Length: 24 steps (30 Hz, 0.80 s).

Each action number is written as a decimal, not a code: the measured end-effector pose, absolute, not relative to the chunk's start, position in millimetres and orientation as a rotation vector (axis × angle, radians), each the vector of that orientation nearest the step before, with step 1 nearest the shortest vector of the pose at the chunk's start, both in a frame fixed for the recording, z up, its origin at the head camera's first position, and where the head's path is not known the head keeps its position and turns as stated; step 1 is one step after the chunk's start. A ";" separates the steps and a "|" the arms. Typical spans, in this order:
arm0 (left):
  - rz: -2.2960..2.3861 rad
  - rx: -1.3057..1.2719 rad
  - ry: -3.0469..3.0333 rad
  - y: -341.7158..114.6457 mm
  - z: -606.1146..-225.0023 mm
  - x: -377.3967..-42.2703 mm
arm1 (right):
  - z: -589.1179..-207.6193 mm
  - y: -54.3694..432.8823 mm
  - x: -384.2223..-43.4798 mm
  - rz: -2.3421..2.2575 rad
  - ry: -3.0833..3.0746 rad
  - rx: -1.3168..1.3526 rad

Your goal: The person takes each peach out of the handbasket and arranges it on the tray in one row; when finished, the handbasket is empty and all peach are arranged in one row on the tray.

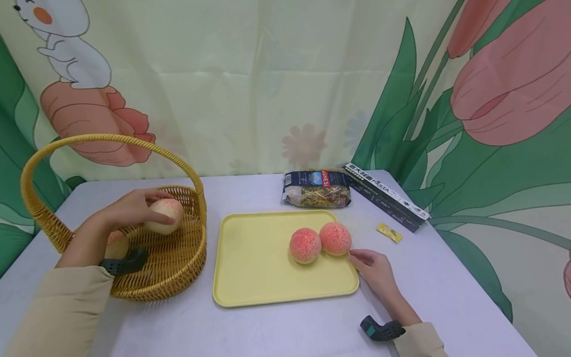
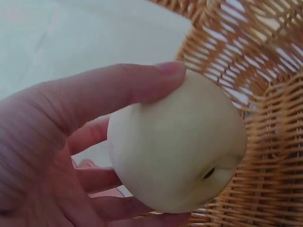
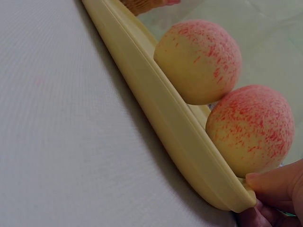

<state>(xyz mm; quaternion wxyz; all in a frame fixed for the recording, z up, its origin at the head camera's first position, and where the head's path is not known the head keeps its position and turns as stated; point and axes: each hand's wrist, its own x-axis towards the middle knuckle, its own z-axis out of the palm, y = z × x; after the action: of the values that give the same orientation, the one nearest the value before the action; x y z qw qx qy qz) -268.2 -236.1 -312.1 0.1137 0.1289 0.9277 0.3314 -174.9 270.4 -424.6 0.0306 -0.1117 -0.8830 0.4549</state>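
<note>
My left hand (image 1: 134, 207) grips a pale peach (image 1: 165, 216) with a pink blush, inside the wicker basket (image 1: 196, 265). In the left wrist view the thumb lies along one side of this peach (image 2: 180, 142) and the fingers curl round the other. A second peach (image 1: 117, 245) sits in the basket, partly hidden behind my wrist. At the right end of the yellow tray (image 1: 254, 263), my right hand (image 1: 373, 270) pinches the rim, thumb on top and fingers beneath. Two pink-red peaches (image 1: 305, 245) (image 1: 335, 238) rest side by side on the tray near that hand.
Behind the tray lies a bag of pasta (image 1: 317, 189), beside a long dark box (image 1: 385, 197). A small yellow packet (image 1: 389, 232) is on the white table (image 1: 285, 329) right of the tray. The basket's tall handle (image 1: 111, 139) arches above my left forearm. A printed curtain (image 1: 223, 99) hangs behind.
</note>
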 end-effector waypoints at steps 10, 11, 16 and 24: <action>1.081 0.436 2.764 -220.8 -298.0 -243.4 | -424.8 270.3 -174.9 1.405 -2.737 -0.371; 1.094 0.453 2.767 -218.9 -296.8 -240.4 | -424.5 270.6 -174.5 1.405 -2.737 -0.372; 1.114 0.502 2.826 -209.0 -294.2 -225.2 | -425.4 271.4 -173.7 1.403 -2.737 -0.368; 1.262 0.522 2.831 -187.7 -294.4 -197.0 | -424.9 271.2 -175.1 1.398 -2.747 -0.370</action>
<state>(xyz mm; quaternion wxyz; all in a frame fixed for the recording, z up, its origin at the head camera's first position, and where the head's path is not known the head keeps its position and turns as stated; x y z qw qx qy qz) -197.0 -187.7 -294.4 -0.0006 0.1662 0.9006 0.4015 -175.1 271.2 -424.9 0.0183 -0.1190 -0.8847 0.4503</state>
